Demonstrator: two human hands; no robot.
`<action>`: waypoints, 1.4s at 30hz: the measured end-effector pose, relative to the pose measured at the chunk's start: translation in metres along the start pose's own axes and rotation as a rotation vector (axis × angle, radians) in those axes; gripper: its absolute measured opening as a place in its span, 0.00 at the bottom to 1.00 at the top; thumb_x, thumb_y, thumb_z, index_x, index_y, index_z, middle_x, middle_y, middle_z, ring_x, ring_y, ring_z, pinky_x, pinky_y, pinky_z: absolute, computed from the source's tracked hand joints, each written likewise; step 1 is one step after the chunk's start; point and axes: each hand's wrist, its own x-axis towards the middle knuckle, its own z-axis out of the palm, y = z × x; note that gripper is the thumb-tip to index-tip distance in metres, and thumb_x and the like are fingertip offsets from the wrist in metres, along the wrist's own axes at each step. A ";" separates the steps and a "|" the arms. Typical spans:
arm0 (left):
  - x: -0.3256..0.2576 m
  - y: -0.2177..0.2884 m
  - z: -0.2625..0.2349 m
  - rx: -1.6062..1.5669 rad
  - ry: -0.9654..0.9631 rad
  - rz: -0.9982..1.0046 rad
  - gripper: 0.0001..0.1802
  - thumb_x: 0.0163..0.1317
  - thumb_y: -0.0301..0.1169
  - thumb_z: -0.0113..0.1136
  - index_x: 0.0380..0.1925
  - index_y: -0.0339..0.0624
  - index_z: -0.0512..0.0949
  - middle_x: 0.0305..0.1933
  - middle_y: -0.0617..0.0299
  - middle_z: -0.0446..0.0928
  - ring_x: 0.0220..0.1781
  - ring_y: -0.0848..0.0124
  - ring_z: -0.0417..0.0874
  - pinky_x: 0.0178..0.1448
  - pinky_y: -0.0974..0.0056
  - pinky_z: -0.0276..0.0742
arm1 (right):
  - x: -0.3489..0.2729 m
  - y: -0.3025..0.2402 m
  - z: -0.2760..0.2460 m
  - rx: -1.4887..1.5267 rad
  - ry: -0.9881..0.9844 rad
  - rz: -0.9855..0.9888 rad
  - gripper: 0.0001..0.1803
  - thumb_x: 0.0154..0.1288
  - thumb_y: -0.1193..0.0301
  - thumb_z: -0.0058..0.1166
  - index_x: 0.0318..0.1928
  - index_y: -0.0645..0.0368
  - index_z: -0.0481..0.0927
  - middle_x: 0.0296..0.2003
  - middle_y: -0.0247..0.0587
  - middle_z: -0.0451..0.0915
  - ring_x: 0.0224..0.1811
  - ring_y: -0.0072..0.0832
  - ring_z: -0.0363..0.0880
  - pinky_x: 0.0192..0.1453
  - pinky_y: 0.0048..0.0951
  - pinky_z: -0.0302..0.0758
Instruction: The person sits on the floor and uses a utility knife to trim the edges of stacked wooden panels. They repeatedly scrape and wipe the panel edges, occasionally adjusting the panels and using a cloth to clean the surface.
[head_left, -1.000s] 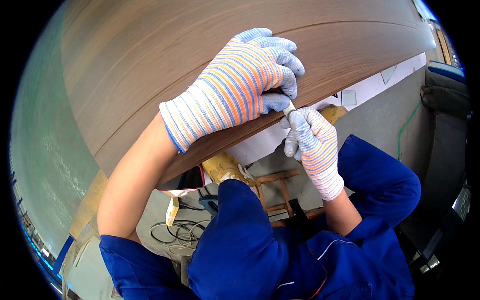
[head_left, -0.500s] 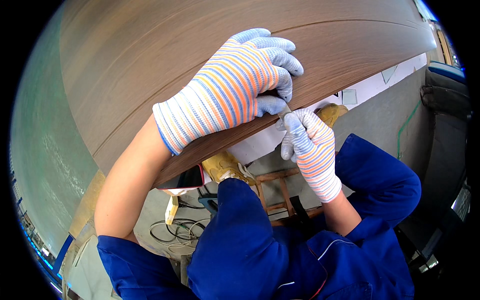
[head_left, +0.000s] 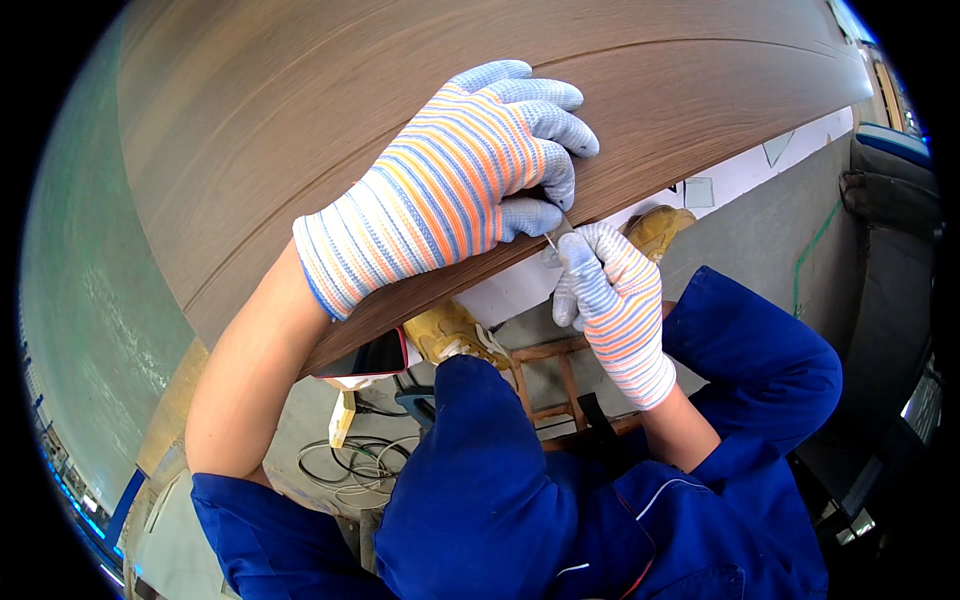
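1. Both gloved hands have slid a little leftward along the near edge of the brown wood-grain panel (head_left: pixel 260 130) since a second ago; the thin grey piece between them has travelled along, while the panel looks unmoved.
2. Right hand (head_left: pixel 612 285): closed in a narrow pinch, thumb and fingertips gripping the lower end of the thin grey piece (head_left: pixel 563 229), just outside the panel's edge.
3. That piece lies directly between the right fingertips and the left thumb tip, at the panel's edge. Its short visible length runs upward and slightly left from the right hand, its far end pointing away from the person; how much the gloves hide, I cannot tell.
4. Left hand (head_left: pixel 440 175): laid over the panel, palm down, its fingers gently bent and pointing rightward. Thumb and forefinger come close together beside the grey piece; whether they also pinch it, I cannot tell.
5. Under the left hand, the panel's long axis slants from lower left to upper right, a groove (head_left: pixel 690 41) following it beyond the fingers.
6. Below the left hand sits a yellow shoe (head_left: pixel 445 330); below and left of the right hand, a wooden frame (head_left: pixel 567 385).
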 end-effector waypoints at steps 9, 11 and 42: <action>-0.009 0.001 -0.005 -0.012 0.003 -0.007 0.09 0.46 0.35 0.66 0.24 0.46 0.79 0.49 0.62 0.78 0.64 0.56 0.69 0.70 0.47 0.55 | -0.001 -0.001 0.007 -0.092 -0.023 -0.055 0.13 0.67 0.67 0.51 0.33 0.65 0.78 0.23 0.41 0.77 0.22 0.23 0.76 0.27 0.24 0.72; -0.013 0.009 -0.008 -0.011 -0.014 -0.015 0.09 0.46 0.35 0.67 0.24 0.46 0.78 0.49 0.62 0.78 0.64 0.56 0.69 0.70 0.46 0.55 | -0.009 -0.003 0.010 -0.072 -0.031 -0.047 0.12 0.67 0.67 0.51 0.33 0.65 0.78 0.23 0.41 0.78 0.22 0.24 0.77 0.26 0.25 0.72; -0.098 0.039 -0.047 0.006 -0.063 -0.205 0.09 0.46 0.36 0.66 0.25 0.47 0.78 0.53 0.62 0.77 0.66 0.55 0.67 0.71 0.46 0.53 | -0.035 -0.001 0.084 -0.037 -0.188 -0.171 0.12 0.69 0.69 0.48 0.34 0.65 0.78 0.15 0.37 0.77 0.16 0.18 0.76 0.21 0.20 0.69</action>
